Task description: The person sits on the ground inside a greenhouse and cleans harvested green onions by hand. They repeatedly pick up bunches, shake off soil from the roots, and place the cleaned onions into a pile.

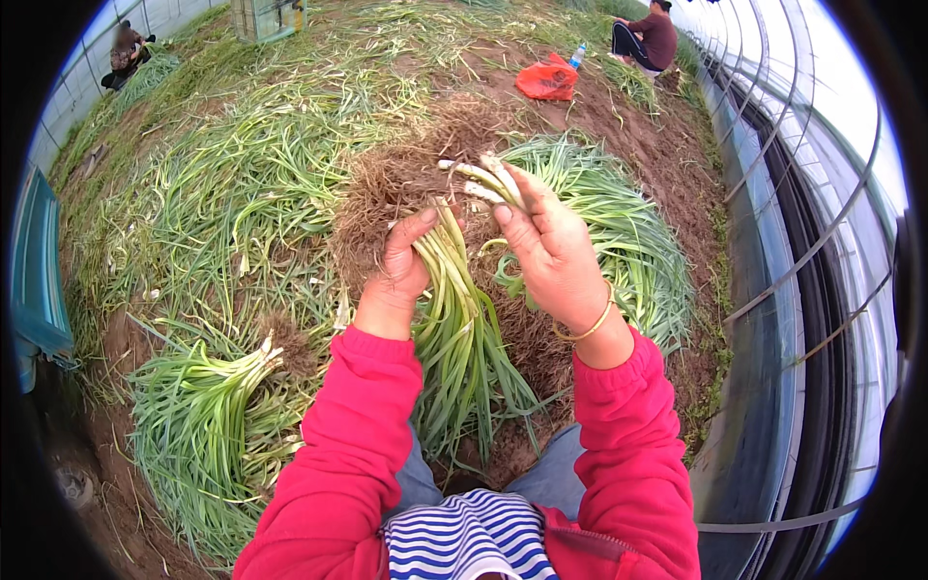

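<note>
My left hand (pixel 403 264) grips a bunch of long green leafy stalks (pixel 464 341), like garlic chives or leeks, whose leaves hang down between my forearms. Brown fibrous roots (pixel 377 188) lie just beyond that hand. To its right, my right hand (pixel 554 250) pinches a few pale stalk ends (pixel 493 181) between thumb and fingers, their white tips pointing up and left. A large pile of the same plants (pixel 623 225) spreads on the soil behind my right hand. At lower left lies another bundle (pixel 210 406), its roots towards the middle.
Loose leaves (pixel 261 167) cover the ground at left. A red plastic bag (pixel 547 78) and a bottle (pixel 578 56) lie ahead. Two people crouch or sit farther off, one at left (pixel 127 56), one at right (pixel 652 40). A teal container (pixel 40 261) stands at left; greenhouse hoops (pixel 819 250) line the right.
</note>
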Demonstrator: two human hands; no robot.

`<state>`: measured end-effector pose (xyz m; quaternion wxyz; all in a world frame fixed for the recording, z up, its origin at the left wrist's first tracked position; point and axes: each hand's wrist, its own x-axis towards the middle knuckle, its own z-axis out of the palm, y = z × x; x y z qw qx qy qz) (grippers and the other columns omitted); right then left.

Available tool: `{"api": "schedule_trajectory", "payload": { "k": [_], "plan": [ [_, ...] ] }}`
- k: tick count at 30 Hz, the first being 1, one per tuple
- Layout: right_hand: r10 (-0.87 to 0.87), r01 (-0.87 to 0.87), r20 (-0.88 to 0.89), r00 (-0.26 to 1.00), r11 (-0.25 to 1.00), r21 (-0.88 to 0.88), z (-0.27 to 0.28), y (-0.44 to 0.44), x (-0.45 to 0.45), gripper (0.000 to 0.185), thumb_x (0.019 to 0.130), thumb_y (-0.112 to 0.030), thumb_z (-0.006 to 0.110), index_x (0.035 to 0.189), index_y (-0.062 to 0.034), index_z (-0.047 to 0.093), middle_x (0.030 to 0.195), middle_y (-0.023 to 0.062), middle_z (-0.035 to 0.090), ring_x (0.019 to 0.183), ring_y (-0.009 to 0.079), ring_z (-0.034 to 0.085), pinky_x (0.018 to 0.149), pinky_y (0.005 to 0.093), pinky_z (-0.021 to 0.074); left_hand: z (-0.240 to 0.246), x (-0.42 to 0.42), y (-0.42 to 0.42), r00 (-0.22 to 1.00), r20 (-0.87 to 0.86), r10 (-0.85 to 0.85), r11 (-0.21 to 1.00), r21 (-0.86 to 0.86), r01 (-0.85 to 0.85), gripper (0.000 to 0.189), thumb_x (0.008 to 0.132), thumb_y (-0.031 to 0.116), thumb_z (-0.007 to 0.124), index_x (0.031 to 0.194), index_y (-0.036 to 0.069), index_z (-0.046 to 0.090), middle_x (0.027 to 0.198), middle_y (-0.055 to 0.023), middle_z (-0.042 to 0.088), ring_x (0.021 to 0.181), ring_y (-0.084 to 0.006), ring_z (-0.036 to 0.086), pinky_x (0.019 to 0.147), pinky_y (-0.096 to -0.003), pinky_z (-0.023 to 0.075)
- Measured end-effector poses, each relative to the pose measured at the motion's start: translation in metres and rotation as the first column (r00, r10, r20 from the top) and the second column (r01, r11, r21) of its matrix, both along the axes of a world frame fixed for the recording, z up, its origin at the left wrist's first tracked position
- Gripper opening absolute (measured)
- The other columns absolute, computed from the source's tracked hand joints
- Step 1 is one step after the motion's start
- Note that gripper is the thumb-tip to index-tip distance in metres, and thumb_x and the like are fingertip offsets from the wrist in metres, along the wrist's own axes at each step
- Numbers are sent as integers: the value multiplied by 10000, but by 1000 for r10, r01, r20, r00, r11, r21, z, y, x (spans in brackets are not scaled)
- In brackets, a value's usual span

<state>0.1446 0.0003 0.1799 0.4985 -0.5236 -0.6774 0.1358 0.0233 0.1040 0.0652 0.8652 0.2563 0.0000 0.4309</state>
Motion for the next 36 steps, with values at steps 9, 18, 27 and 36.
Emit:
{"api": "schedule_trajectory", "payload": {
  "k": [9, 18, 27, 36],
  "plan": [
    [-258, 222, 528, 809, 966, 132, -43, 29, -49, 419, 831, -68, 511, 1204, 99, 416, 1051, 207, 509, 957, 383, 543, 736, 391, 514, -13, 6, 4, 995, 96, -3, 995, 101, -7, 715, 772, 416, 706, 1298, 19, 429, 1278, -140, 501, 1198, -261, 466, 1069, -398, 325],
    [50, -26, 105, 993, 976, -218, 4, 23, 6, 412, 845, -260, 666, 1092, 60, 586, 924, 131, 637, 846, 210, 614, 740, 294, 478, 1, -38, 12, 999, -12, -30, 999, 22, 30, 393, 722, 245, 702, 1000, -16, 605, 864, -92, 634, 810, -195, 610, 781, -316, 493],
    [394, 71, 212, 894, 344, -936, -145, 83, 55, 878, 741, -733, 541, 1083, 73, 603, 970, 183, 651, 898, 260, 614, 812, 362, 493, 27, -48, -12, 978, 5, -207, 934, 299, 196, 373, 678, 325, 749, 752, 64, 494, 684, -21, 475, 620, -153, 510, 671, -289, 413],
    [-149, -289, -864, 481, 903, -317, -107, 72, 89, 237, 897, -37, 530, 1127, -12, 480, 831, 76, 579, 631, 155, 542, 550, 274, 483, 23, -61, 9, 997, 73, -26, 983, 183, 12, 447, 656, 339, 771, 864, 40, 511, 717, -16, 503, 669, -146, 536, 713, -275, 458]
  ]
}}
